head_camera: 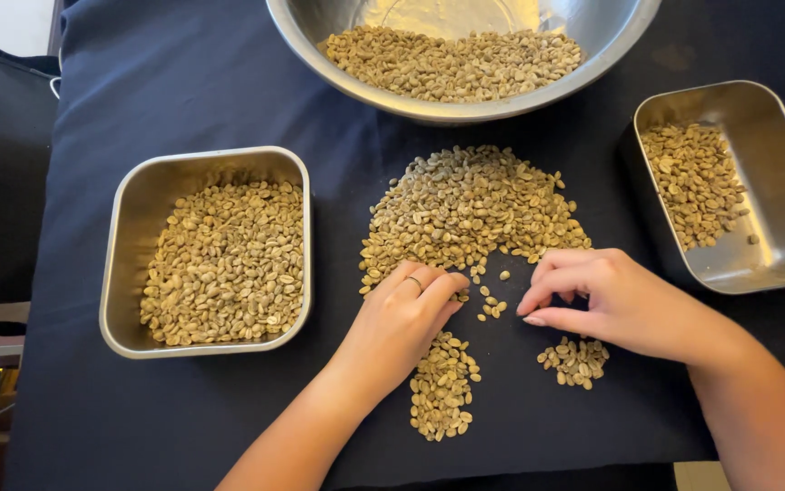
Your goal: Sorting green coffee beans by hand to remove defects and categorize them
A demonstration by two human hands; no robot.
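A loose pile of pale green coffee beans (470, 205) lies on a dark cloth (192, 100) in the middle. My left hand (406, 318), a ring on one finger, rests at the pile's near edge with fingertips touching the beans. My right hand (606, 300) is curled, fingertips on the cloth just right of a few stray beans (492, 305). Below my left hand lies a narrow heap of beans (442, 386). A smaller heap (576, 361) sits under my right hand. Whether either hand pinches a bean is hidden.
A square metal tray (124, 209) at the left holds many beans. A rectangular metal tray (774, 245) at the right holds fewer. A large round steel bowl (465, 107) with beans stands at the back. The cloth's left edge drops off beside dark furniture.
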